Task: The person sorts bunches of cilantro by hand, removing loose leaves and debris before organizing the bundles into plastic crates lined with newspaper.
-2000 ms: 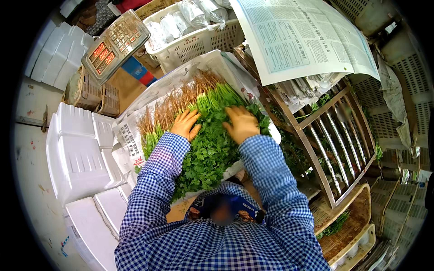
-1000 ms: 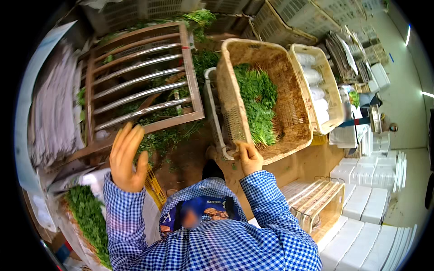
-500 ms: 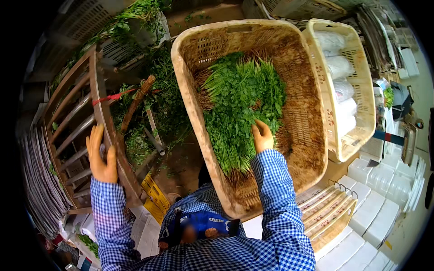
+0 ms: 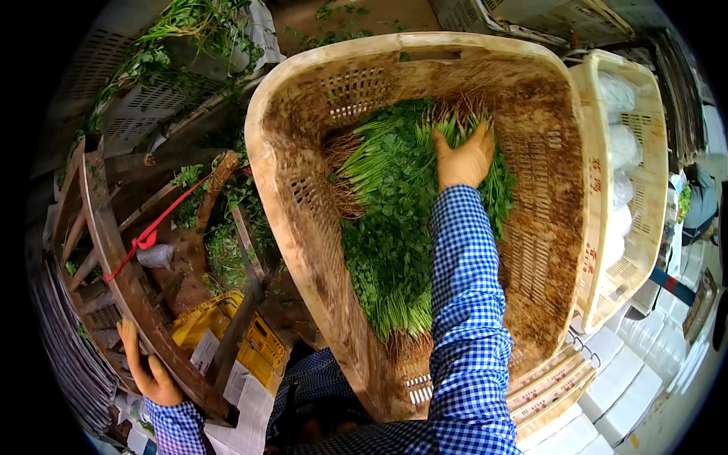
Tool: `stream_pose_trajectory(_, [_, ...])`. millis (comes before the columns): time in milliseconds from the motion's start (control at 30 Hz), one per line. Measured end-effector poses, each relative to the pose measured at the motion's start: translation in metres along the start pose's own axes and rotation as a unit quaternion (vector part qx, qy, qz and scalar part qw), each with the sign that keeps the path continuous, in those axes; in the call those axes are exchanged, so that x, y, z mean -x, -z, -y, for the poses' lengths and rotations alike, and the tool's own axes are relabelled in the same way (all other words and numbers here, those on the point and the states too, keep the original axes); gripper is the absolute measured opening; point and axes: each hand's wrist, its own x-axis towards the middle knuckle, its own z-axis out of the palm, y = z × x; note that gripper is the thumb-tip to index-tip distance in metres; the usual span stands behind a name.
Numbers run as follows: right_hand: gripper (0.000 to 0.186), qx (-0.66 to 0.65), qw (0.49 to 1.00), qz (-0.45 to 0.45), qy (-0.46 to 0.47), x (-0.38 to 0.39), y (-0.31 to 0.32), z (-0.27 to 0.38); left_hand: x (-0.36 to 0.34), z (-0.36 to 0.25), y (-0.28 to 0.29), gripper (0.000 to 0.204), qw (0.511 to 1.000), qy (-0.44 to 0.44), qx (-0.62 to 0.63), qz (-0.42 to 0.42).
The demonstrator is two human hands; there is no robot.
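A pile of cilantro (image 4: 390,250), rooted and green-stemmed, lies inside a large, dirt-stained plastic crate (image 4: 542,220). My right hand (image 4: 464,158) reaches over the pile to its far right part. Its thumb and fingers are spread, resting on the stems just below the roots; no bunch is lifted. At the lower left, my left hand (image 4: 148,371) is beside a curved brown rack (image 4: 125,246), thumb and fingers apart, with nothing seen in it. Whether it touches the rack is unclear.
Right of the crate stands a cream crate (image 4: 599,303) holding white plastic bags (image 4: 623,148). White boxes (image 4: 629,371) are stacked at the lower right. A yellow crate (image 4: 262,341) and loose greens (image 4: 227,258) lie left of the big crate. Red cord (image 4: 144,241) hangs from the rack.
My right hand has moved away from me, from the middle of the pile to its far right part. My left hand has moved down and left along the rack. The view has shifted.
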Motion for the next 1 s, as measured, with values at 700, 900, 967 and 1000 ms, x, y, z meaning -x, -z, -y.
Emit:
stream_pose_trajectory(700, [0.132,0.16,0.984,0.051,-0.06,-0.031,-0.045,0.05,0.019,0.003,0.02,0.051,0.998,0.051,-0.025,0.02])
stream_pose_trajectory(900, [0.129,0.124,0.992,-0.029,-0.004,-0.042,-0.052,0.022,0.029,0.01,0.02,0.061,0.997,0.071,-0.017,0.021])
stream_pose_trajectory(967, [0.128,0.141,0.99,-0.003,-0.007,-0.049,-0.045,0.023,0.027,0.005,0.021,0.062,0.996,0.081,-0.027,0.026])
stream_pose_trajectory(1000, [0.126,0.155,0.988,0.0,-0.02,-0.052,-0.044,0.026,0.026,0.005,0.023,0.061,0.996,0.073,-0.04,0.031])
